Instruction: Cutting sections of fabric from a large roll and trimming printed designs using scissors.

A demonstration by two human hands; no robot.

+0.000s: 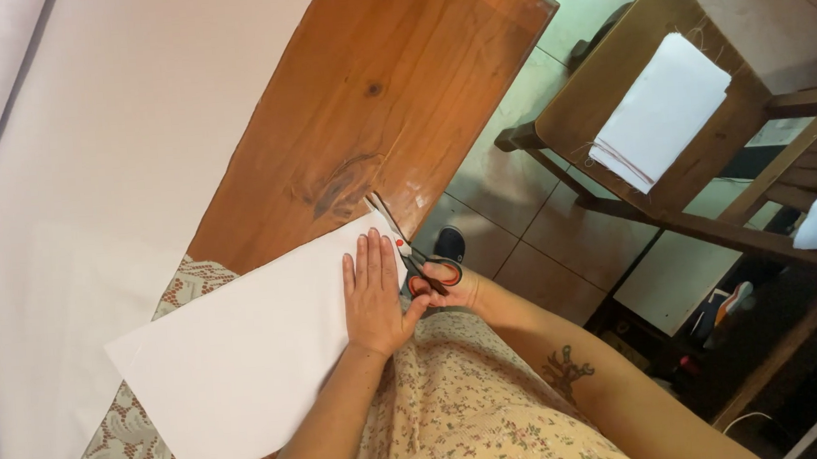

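Cut's barely started imo: right hand (pixel 451 282) fingers closed in scissors (pixel 408 252) at cloth (pixel 254 350) edge, left hand (pixel 373 294) flat, fingers spread, beside blades. Rest uncut.

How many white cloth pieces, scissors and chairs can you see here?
White cloth pieces: 2, the sheet under the left hand and a folded stack on the chair
Scissors: 1, in the right hand
Chairs: 1
Total: 4
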